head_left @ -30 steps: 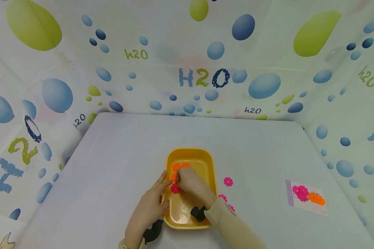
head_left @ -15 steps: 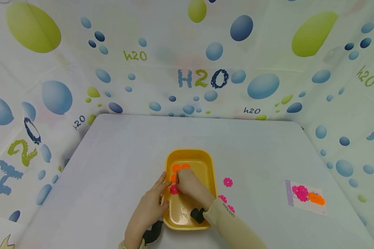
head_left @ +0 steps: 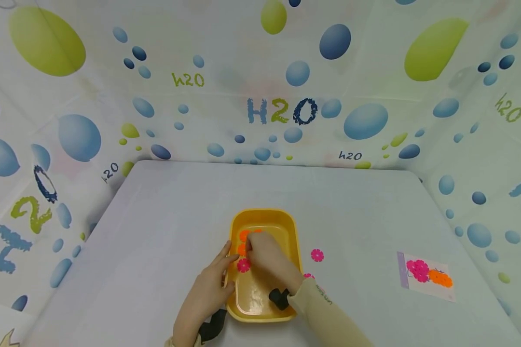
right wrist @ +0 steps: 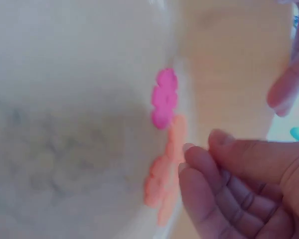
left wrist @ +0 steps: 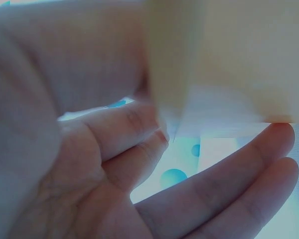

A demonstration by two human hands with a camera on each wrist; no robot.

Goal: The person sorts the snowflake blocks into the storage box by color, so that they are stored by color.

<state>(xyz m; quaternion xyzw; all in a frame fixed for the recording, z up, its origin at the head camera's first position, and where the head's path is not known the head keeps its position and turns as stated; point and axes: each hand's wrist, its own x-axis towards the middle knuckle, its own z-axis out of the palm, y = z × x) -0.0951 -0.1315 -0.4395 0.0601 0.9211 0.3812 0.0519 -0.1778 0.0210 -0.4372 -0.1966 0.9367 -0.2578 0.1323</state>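
Observation:
A yellow tray (head_left: 251, 304) lies on the table. Inside it, along the left wall, sit a pink flower-shaped piece (head_left: 243, 265) and several orange flower-shaped pieces (head_left: 244, 235). My left hand (head_left: 208, 289) rests against the tray's left side, its fingers extended at the rim; the left wrist view has two straight fingertips touching the tray wall. Over the tray is my right hand (head_left: 269, 255), fingers curled and thumb tip close to the index finger. In the right wrist view those fingertips are right beside the orange pieces, with nothing showing between them.
Right of the tray, a pink flower piece (head_left: 317, 255) lies on the white table (head_left: 178, 202); another pink piece (head_left: 308, 275) is partly hidden by the right sleeve. A card (head_left: 427, 272) with pink and orange flower pictures lies farther right. A patterned curtain (head_left: 226, 86) surrounds the table.
My right hand has shifted slightly right, uncovering more of the pink piece in the tray. Its sleeve now covers most of the nearest pink piece on the table. The left hand stays at the rim.

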